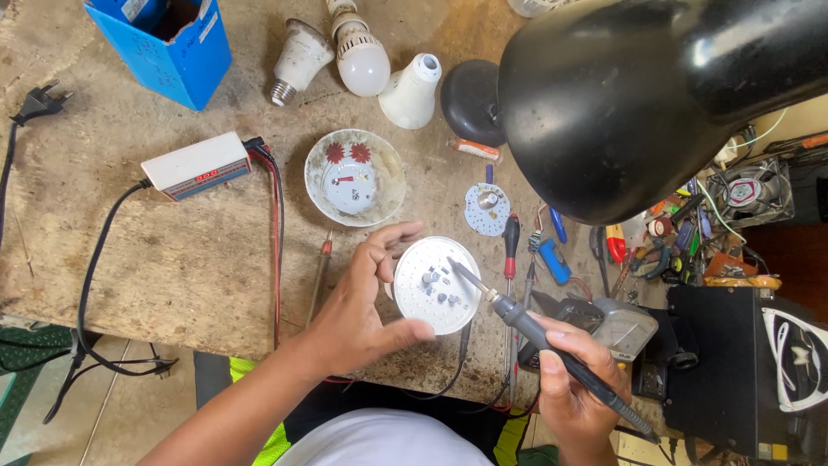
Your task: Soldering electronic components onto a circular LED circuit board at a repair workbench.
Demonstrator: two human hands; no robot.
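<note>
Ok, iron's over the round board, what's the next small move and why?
Probably lower the soldering iron tip onto the cluster of small parts on the round white board: the left hand grips the board's edge, and the right hand aims the tip there.

Beyond my fingertips stretches a worn, stained wooden workbench (198, 267), its surface scuffed and patchy brown. Off to the far side from my fingers, above and right, a glossy black metal desk lamp shade (655, 95) looms over the bench, daylight gleaming on its dome. Below my wrists, past the bench edge, lies a pale tiled floor (129, 406) with a green patterned mat (26, 362) at its left margin. Right of my fingers stands a black boxy cabinet (733, 371), dim beside the bright bench.
</note>
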